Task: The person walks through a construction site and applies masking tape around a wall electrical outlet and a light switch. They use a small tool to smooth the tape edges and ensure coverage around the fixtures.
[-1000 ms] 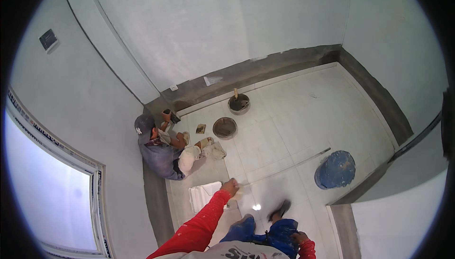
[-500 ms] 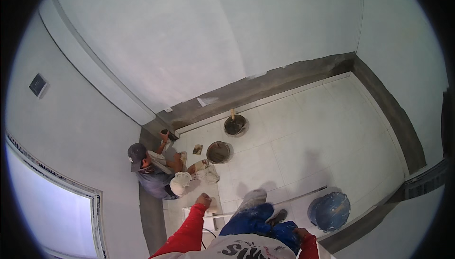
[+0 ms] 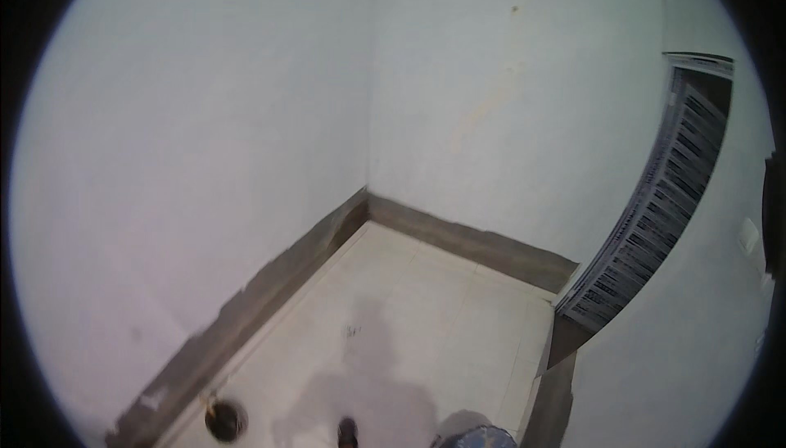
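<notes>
The room is evenly bright around me, soft and hazy with slight blur. My shadow [image 3: 368, 399] falls faintly across the pale floor [image 3: 442, 317]. Wall edges bend toward the dark round rim.

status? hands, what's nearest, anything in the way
Both hands out of view. Nearest: dark round bowl on the tiled floor by the grey wall base; blue bucket rim at bottom edge. Shoe tip between them.

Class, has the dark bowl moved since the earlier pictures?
No: the dark bowl still sits close beside the grey skirting; only the view has turned.
</notes>
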Action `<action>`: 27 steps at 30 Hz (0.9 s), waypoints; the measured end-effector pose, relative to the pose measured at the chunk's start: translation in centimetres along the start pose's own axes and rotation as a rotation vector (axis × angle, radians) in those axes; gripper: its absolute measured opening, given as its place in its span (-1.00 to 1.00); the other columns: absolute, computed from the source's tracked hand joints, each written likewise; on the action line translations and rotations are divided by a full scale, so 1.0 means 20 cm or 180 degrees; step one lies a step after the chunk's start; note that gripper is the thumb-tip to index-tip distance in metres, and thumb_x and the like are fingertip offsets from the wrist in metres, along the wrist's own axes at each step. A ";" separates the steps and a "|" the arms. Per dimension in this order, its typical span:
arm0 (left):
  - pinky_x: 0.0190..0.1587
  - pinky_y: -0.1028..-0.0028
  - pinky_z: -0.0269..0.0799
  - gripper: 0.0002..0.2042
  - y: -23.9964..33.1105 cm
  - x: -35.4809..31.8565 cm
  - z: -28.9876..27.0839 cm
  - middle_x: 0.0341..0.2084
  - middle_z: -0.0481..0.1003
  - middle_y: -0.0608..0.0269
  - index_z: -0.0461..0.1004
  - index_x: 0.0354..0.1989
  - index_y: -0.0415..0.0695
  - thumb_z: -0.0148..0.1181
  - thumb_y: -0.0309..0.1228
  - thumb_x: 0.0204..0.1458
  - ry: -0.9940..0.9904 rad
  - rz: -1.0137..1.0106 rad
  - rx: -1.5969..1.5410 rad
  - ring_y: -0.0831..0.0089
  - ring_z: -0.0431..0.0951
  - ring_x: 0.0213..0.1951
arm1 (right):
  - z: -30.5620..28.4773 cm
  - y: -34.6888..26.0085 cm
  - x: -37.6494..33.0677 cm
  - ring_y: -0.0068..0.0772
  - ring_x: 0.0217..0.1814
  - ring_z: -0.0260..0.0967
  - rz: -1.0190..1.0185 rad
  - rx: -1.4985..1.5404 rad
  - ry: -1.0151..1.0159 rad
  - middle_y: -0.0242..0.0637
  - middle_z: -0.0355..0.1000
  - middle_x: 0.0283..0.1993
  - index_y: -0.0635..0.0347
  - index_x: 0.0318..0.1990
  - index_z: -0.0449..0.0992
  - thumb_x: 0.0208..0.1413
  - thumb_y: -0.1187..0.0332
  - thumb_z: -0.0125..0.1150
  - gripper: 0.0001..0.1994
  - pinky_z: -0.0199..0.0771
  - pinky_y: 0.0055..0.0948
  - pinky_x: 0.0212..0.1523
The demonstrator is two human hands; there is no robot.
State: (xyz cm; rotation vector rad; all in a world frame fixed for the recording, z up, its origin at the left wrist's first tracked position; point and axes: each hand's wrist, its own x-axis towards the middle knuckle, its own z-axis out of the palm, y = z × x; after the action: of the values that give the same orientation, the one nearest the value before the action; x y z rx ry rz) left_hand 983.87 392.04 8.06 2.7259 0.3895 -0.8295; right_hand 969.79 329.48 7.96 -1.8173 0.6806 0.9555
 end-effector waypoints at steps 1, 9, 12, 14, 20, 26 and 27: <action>0.01 0.24 0.48 -0.71 0.13 0.26 -0.12 -0.14 0.57 -0.05 0.56 -0.16 -0.21 0.05 -0.26 0.13 -0.0003 0.0161 0.0108 0.12 0.57 -0.05 | -0.07 -0.12 0.03 -0.09 -0.05 0.47 0.0053 0.0050 0.0168 -0.10 0.49 -0.04 0.21 0.05 0.52 0.10 -0.01 0.18 -0.49 0.51 -0.01 -0.12; -0.04 0.23 0.52 -0.72 1.38 1.37 -0.68 -0.24 0.60 -0.06 0.59 -0.28 -0.22 0.16 -0.23 0.06 0.0273 0.1598 0.0529 0.09 0.60 -0.11 | -0.23 -0.64 0.01 -0.04 0.10 0.43 0.0420 0.0269 0.0979 0.01 0.45 0.11 0.22 0.16 0.48 0.14 -0.06 0.08 -0.41 0.47 -0.05 0.05; -0.11 0.19 0.56 -0.79 1.86 1.43 -0.71 -0.31 0.61 -0.04 0.57 -0.29 -0.20 0.31 -0.34 -0.05 0.0412 0.1745 -0.0706 0.05 0.64 -0.23 | -0.21 -0.77 -0.03 -0.02 0.16 0.42 0.0475 0.0286 0.1104 0.06 0.43 0.17 0.23 0.19 0.46 0.16 -0.09 0.04 -0.38 0.45 -0.06 0.11; -0.12 0.20 0.55 -0.78 2.12 1.41 -0.66 -0.32 0.61 -0.01 0.56 -0.26 -0.20 0.31 -0.34 -0.04 0.0376 0.2246 -0.0583 0.08 0.63 -0.22 | -0.23 -0.83 0.01 -0.01 0.20 0.41 0.0493 0.0339 0.1121 0.08 0.42 0.21 0.23 0.22 0.45 0.17 -0.10 0.02 -0.36 0.44 -0.07 0.15; -0.12 0.20 0.53 -0.76 2.53 1.30 -0.32 -0.29 0.60 -0.01 0.54 -0.23 -0.22 0.26 -0.30 0.02 -0.0927 0.2284 -0.0932 0.16 0.62 -0.20 | -0.65 -0.96 0.42 -0.06 0.16 0.43 -0.0079 0.0826 0.0387 0.01 0.46 0.14 0.21 0.21 0.43 0.19 -0.04 0.06 -0.42 0.57 -0.01 -0.05; -0.09 0.09 0.50 -0.66 2.59 1.42 -0.32 -0.20 0.59 -0.04 0.54 -0.20 -0.17 0.13 -0.12 0.07 -0.0449 0.1448 -0.0934 0.00 0.60 -0.13 | -1.16 -1.27 0.97 -0.07 0.14 0.44 -0.0147 0.0005 -0.0420 -0.01 0.47 0.11 0.21 0.21 0.43 0.19 -0.03 0.06 -0.43 0.58 -0.02 -0.09; -0.09 0.08 0.51 -0.67 2.58 1.44 -0.36 -0.21 0.59 -0.05 0.54 -0.20 -0.18 0.14 -0.14 0.07 -0.0140 0.1243 -0.0908 -0.02 0.60 -0.13 | -1.26 -1.31 1.04 -0.07 0.14 0.44 -0.0149 -0.0154 -0.0536 -0.01 0.47 0.11 0.21 0.21 0.43 0.19 -0.02 0.06 -0.43 0.58 -0.02 -0.09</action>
State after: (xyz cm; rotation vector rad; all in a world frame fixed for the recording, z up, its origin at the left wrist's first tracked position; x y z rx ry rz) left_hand 1027.36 351.51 6.17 2.4002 -0.0365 -0.6663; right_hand 1009.43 316.10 9.60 -1.7633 0.5125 1.0877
